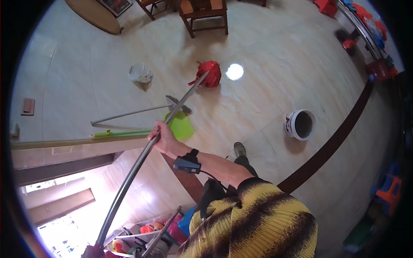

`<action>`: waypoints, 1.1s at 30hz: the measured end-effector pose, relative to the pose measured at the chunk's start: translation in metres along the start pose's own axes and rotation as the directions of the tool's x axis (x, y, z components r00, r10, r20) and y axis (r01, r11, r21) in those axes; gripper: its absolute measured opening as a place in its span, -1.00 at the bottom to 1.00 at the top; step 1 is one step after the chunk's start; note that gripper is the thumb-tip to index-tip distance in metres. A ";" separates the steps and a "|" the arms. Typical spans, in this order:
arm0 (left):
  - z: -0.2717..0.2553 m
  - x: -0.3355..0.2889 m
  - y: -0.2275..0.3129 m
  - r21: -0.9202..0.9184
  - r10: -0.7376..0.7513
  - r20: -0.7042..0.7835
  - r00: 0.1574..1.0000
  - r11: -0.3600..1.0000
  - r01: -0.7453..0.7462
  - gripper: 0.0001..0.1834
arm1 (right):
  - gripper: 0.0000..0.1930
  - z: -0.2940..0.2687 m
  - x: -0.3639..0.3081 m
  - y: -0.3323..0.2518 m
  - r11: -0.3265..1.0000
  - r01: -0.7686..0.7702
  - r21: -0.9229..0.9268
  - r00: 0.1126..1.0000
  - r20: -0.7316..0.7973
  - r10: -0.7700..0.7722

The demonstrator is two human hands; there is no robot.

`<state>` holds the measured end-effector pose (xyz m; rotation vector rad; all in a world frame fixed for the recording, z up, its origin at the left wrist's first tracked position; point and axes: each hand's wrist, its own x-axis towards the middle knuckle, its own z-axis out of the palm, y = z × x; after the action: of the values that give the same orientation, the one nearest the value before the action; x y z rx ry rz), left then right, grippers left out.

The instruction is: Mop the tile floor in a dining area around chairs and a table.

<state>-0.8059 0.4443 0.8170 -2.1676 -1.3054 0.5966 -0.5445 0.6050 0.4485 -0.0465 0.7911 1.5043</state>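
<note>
My right hand (162, 136) is wrapped round the grey metal handle of a mop (133, 172). The handle runs slantwise from the lower left up to a red mop head (209, 74) of loose strips. Whether that head rests on the floor or hangs just over it I cannot tell. At the handle's near end is a dark red part (92, 252), cut off by the picture's edge. A black box with a cable is strapped to my right wrist. Beyond my hand, a green dustpan (181, 128) lies partly behind the handle. My left hand does not show.
A broom (129, 115) lies beside the dustpan. Farther off stands a small spotted white bucket (141, 73); a larger white bucket (300, 125) stands to the right. Wooden chairs (203, 17) are at the far side. A dark floor strip (331, 146) curves along the right; stools (389, 189) sit beyond.
</note>
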 end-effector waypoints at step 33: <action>0.209 -0.114 0.025 -0.536 -0.228 0.231 0.946 0.782 0.319 -0.73 | -0.97 -0.231 -0.052 -0.017 0.755 -0.389 -0.528 0.677 -0.719 -0.155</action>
<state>-0.9676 0.3780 0.6533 -2.3377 -2.0563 0.2723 -0.6225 0.4442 0.2923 -1.2398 0.8501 1.8525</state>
